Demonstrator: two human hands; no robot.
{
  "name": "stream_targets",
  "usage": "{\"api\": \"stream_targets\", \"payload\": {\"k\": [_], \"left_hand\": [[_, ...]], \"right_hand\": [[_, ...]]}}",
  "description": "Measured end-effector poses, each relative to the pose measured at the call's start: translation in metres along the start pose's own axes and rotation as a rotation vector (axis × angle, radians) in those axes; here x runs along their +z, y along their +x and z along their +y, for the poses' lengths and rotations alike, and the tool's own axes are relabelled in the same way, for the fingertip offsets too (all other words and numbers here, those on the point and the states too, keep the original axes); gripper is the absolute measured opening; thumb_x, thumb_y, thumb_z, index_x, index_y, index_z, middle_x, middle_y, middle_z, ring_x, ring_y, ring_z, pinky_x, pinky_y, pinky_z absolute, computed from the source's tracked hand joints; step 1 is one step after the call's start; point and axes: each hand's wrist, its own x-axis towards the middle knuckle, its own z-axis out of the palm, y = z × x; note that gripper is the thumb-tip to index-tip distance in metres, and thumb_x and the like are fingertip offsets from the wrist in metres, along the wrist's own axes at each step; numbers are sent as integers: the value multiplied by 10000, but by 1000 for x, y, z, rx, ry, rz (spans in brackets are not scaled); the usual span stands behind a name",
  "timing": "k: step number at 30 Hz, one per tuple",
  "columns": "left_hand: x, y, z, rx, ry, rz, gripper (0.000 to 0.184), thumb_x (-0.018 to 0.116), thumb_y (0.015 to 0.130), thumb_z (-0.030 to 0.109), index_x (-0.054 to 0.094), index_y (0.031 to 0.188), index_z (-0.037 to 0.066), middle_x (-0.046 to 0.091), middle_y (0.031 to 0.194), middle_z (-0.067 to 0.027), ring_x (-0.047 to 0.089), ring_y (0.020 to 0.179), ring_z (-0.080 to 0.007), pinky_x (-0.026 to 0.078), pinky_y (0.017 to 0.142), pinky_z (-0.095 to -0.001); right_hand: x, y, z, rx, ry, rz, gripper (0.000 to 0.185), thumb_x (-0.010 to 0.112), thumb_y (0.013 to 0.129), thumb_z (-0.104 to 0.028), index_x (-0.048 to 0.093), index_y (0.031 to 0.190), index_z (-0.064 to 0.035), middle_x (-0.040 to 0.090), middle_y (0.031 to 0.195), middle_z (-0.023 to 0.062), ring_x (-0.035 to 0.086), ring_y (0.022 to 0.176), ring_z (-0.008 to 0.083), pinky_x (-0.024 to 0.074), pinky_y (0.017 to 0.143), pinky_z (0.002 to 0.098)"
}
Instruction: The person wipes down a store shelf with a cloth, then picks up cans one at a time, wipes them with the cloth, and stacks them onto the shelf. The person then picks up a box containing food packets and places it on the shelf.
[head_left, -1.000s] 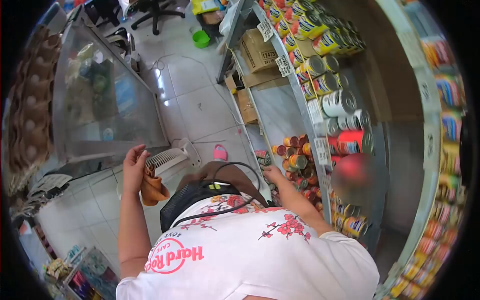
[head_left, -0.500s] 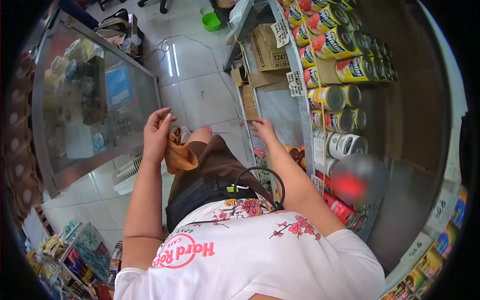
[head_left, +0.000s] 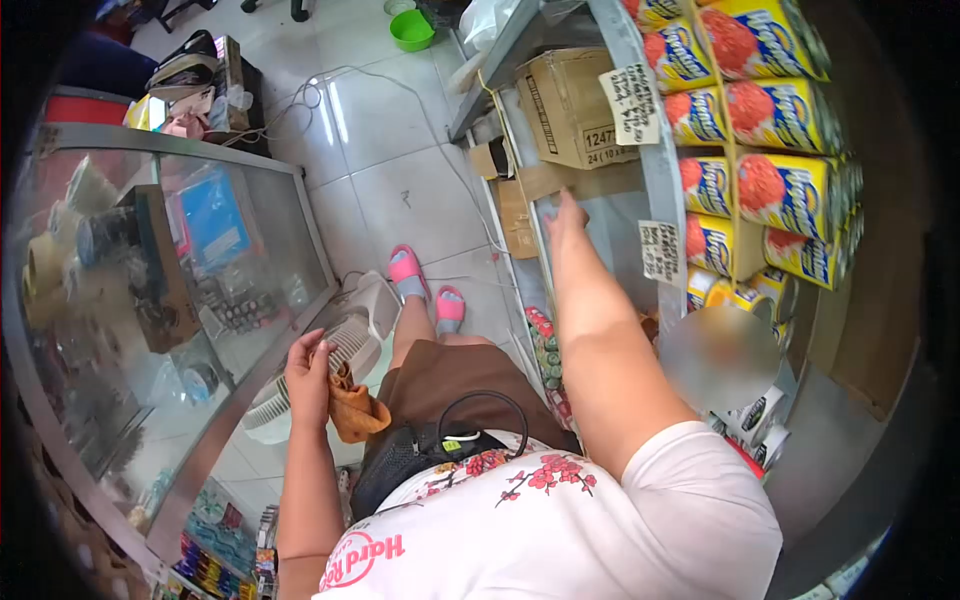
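A brown-orange cloth (head_left: 355,410) hangs bunched from my left hand (head_left: 310,370), whose fingers are closed on it, above a white fan (head_left: 365,315). My right hand (head_left: 567,215) reaches onto the grey metal shelf (head_left: 600,215), just below a cardboard box (head_left: 575,110). Its fingers look spread and I see nothing held in them. Yellow-and-blue cans (head_left: 785,190) stand stacked on the shelf above and to the right, with handwritten price labels (head_left: 662,250) along the edge.
A glass display case (head_left: 240,290) with boxes and small goods stands at the left. A cable (head_left: 420,120) runs over the tiled floor, near a green bowl (head_left: 411,31). Pink slippers (head_left: 406,270) are on my feet. A round blurred patch covers part of the cans.
My right hand has moved up along the shelf from the lower cans toward the cardboard box. My left hand keeps the cloth. The view has shifted, so the yellow-and-blue cans appear larger.
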Motion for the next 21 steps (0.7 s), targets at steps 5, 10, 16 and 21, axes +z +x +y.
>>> {"api": "stream_targets", "payload": {"k": [5, 10, 16, 21], "left_hand": [[2, 24, 0, -6, -2, -5, 259, 532, 919, 102, 524, 1157, 0, 599, 950, -47, 548, 914, -107, 425, 823, -241], [23, 35, 5, 73, 5, -29, 261, 549, 920, 146, 538, 1150, 22, 601, 941, -44, 523, 832, -90, 427, 769, -230], [47, 17, -19, 2, -51, -37, 251, 550, 915, 111, 535, 1149, 22, 607, 937, -36, 542, 880, -90, 423, 800, -230], [57, -3, -38, 56, -63, -36, 267, 541, 915, 132, 536, 1166, 40, 590, 927, -12, 457, 734, -48, 397, 679, -203]], "right_hand": [[14, 44, -14, 136, -57, -34, 566, 732, 759, -245, 437, 1240, -195, 465, 1235, 66, 423, 1135, 284, 453, 808, 485], [18, 34, -22, 45, -133, 2, 478, 731, 756, -210, 488, 1166, -184, 506, 1176, 31, 471, 1055, 262, 471, 725, 449], [4, 42, -26, -189, 325, 1, 450, 739, 688, -49, 565, 1101, -12, 619, 1047, 80, 610, 864, 240, 497, 776, 341], [-29, -46, -35, -602, 472, -176, 470, 610, 805, -8, 408, 1225, 46, 518, 1205, 159, 555, 1027, 244, 472, 859, 380]]}}
